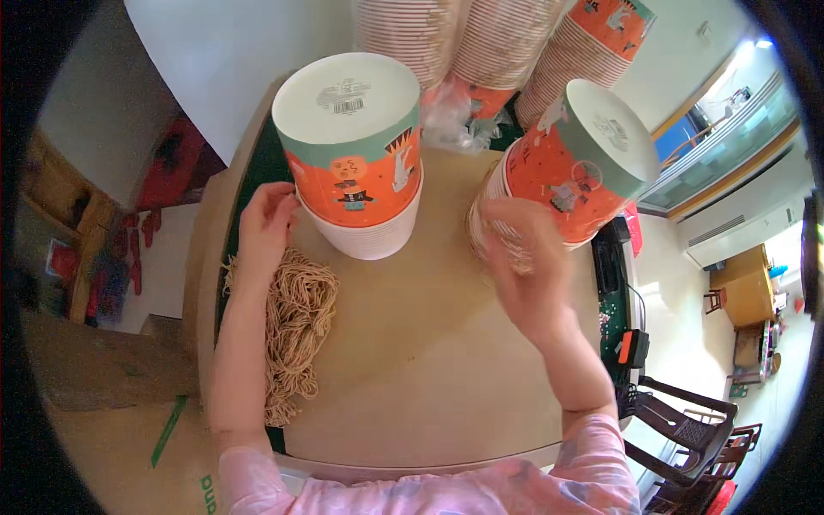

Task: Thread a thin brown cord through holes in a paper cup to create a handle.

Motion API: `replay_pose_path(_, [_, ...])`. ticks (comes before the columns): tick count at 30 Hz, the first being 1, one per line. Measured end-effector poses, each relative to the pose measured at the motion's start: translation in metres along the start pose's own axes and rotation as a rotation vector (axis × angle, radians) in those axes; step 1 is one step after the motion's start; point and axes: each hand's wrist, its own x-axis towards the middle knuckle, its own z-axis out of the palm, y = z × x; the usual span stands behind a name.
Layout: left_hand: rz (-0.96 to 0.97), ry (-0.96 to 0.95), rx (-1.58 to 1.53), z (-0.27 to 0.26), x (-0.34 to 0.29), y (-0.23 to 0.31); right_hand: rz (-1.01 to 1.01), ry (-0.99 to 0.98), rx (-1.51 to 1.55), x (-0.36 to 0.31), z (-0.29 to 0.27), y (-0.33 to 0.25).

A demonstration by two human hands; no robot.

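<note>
Two stacks of upside-down paper buckets, orange and green with cartoon figures, stand on the board: a left stack (356,184) and a right stack (571,172), which leans outward in the view. My left hand (270,219) is beside the left stack's lower left side, its fingers curled together; whatever they may hold is hidden. A tangled bundle of tan cords (299,322) lies under and beside my left forearm. My right hand (528,257) is in front of the right stack's left side, smeared by motion. More tan cords (477,225) show beside that stack, partly behind the hand.
Tall nested bucket stacks (408,39) rise at the far edge, with crumpled clear plastic (455,120) at their foot. A black power strip (609,266) and an orange-and-black device (633,348) line the table's right edge. Dark chairs (687,429) stand on the floor to the right.
</note>
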Motion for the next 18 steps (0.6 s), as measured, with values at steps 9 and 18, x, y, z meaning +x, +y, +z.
replay_pose_path(9, [-0.211, 0.017, -0.053, 0.004, 0.031, -0.007, 0.851, -0.127, 0.788, 0.012, 0.105, 0.078])
replay_pose_path(18, [-0.305, -0.038, -0.109, 0.0, 0.039, -0.002, 0.897, -0.2, 0.774, 0.027, 0.105, 0.087])
